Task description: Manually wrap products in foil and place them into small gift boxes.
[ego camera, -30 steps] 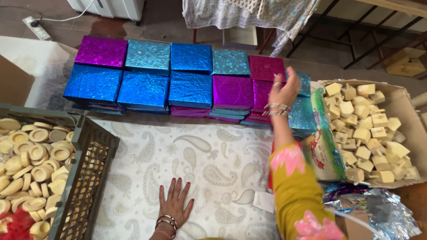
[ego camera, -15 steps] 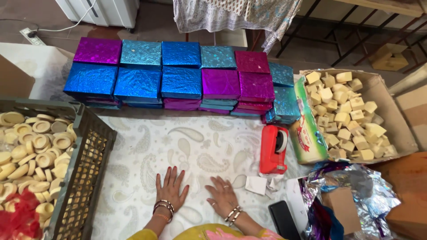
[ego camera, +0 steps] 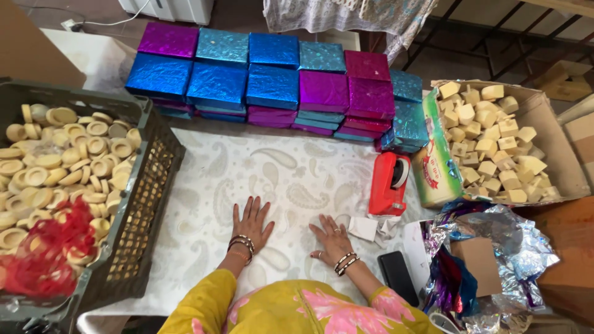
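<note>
Left hand (ego camera: 250,224), right hand (ego camera: 332,240): grip open, flat on paisley cloth (ego camera: 278,179). Foil-wrapped boxes (ego camera: 272,80) stacked behind cloth; soap crate (ego camera: 139,204), carton of soap blocks (ego camera: 557,161) full, unwrapped.

Both hands lie flat on the white paisley-cloth desk (ego camera: 297,179): left hand (ego camera: 250,221) beside right hand (ego camera: 331,238), a dark plastic crate of round beige discs (ego camera: 133,222) to the left, stacked foil-wrapped square boxes (ego camera: 272,83) behind, a red tape dispenser (ego camera: 388,184) and an open cardboard box of pale cubes (ego camera: 544,124) to the right.

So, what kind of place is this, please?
Probably a small gift-packing workshop: stacked foil-wrapped boxes, a crate of round cream pieces, a carton of cut blocks and a red tape dispenser surround the patterned work table.
</note>
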